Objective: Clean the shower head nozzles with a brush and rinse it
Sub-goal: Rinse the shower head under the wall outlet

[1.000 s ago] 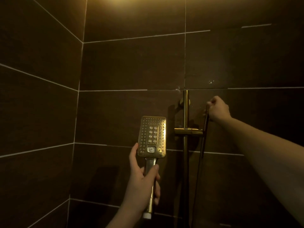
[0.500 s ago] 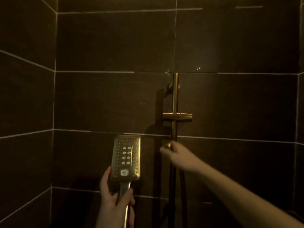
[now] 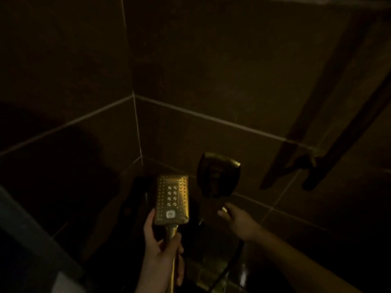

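Gold rectangular shower head (image 3: 171, 200), nozzle face toward camera, at 12 o'clock above left hand (image 3: 161, 253) wrapped round its handle (image 3: 170, 246); right hand (image 3: 238, 222), fingers loosely extended, at 3 o'clock.

Shower head (image 3: 171, 200) handle: lower part hidden inside left hand (image 3: 163, 256), end cut by bottom edge. Right hand (image 3: 237, 220): fingertips motion-blurred, contact with wall fitting (image 3: 219, 176) indeterminate. Hose (image 3: 230, 263): dark, partly lost in shadow. Right forearm cropped at frame edge.
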A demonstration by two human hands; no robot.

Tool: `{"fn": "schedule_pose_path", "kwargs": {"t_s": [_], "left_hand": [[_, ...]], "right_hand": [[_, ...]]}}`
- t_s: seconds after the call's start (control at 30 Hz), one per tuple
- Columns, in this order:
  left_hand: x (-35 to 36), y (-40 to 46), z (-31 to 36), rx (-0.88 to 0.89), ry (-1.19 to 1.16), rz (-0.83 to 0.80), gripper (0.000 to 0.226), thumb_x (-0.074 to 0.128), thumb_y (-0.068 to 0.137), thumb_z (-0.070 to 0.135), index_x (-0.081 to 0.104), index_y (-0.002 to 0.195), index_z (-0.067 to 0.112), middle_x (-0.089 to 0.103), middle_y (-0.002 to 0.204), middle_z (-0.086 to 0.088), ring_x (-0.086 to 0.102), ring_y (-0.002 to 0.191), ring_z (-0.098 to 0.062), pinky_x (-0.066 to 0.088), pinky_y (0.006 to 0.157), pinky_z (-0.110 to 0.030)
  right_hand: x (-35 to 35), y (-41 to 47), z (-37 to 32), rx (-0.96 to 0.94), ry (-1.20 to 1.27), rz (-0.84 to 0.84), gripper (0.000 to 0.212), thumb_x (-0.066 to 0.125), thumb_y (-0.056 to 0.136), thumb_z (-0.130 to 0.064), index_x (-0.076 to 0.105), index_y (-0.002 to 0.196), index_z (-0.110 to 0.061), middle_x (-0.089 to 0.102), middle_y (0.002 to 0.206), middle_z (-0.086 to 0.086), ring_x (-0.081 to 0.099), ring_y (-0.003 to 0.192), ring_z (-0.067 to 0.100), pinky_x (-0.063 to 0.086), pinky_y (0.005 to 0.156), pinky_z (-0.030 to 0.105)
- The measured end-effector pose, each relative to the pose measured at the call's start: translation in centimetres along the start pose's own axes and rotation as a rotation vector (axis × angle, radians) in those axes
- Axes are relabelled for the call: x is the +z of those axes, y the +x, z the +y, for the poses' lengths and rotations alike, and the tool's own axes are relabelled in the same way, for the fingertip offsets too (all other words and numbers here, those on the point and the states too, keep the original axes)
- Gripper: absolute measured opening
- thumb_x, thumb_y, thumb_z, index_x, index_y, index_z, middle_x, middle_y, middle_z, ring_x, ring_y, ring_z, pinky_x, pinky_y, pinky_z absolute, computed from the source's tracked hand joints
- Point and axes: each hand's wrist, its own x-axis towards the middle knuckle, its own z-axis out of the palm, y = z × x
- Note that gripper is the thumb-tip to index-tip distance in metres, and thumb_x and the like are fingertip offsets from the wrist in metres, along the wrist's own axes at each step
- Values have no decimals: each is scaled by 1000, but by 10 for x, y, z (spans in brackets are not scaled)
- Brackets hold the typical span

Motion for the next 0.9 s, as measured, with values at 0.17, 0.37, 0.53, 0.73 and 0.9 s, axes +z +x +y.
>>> {"fn": "schedule_pose_path", "kwargs": {"t_s": [0.17, 0.37, 0.53, 0.73, 0.9], "left_hand": [[-40, 22, -67, -61, 43, 87, 88, 60, 97, 4, 25, 130, 77, 64, 68, -15, 53, 45, -31, 47, 44, -36], [-40, 71, -83, -66, 83, 33, 85, 59, 99, 7, 18, 143, 66, 64, 75, -13, 60, 52, -22, 51, 46, -33], [-25, 93, -75, -11, 91, -24, 84, 58, 100, 11, 13, 143, 68, 61, 76, -13, 54, 46, -21, 47, 41, -29], [-18, 100, -79, 1, 102, -66, 87, 58, 100, 11, 11, 143, 70, 61, 80, -14, 54, 46, -22, 47, 41, -29], [-18, 97, -88, -5, 119, -51, 84, 57, 101, 11, 13, 144, 68, 61, 76, -12, 53, 45, -21, 46, 40, -28]], "right_hand": [[44, 63, 33, 46, -87, 30, 22, 51, 101, -31, 59, 108, -11, 59, 106, 12, 46, 107, 28, 34, 100, 38], [36, 119, 36, 39, -91, 45, 17, 54, 98, -37, 55, 104, -21, 44, 106, 6, 51, 96, 27, 37, 81, 30], [35, 130, 35, -23, -122, 16, 15, 52, 100, -31, 56, 104, -18, 49, 105, 6, 52, 96, 25, 42, 83, 33], [37, 131, 37, -22, -119, 40, 8, 50, 101, -28, 53, 96, -21, 45, 107, 5, 50, 84, 16, 37, 76, 28], [39, 131, 39, -26, -117, 49, 6, 51, 100, -26, 54, 98, -21, 45, 109, 5, 51, 90, 19, 37, 78, 28]]}}
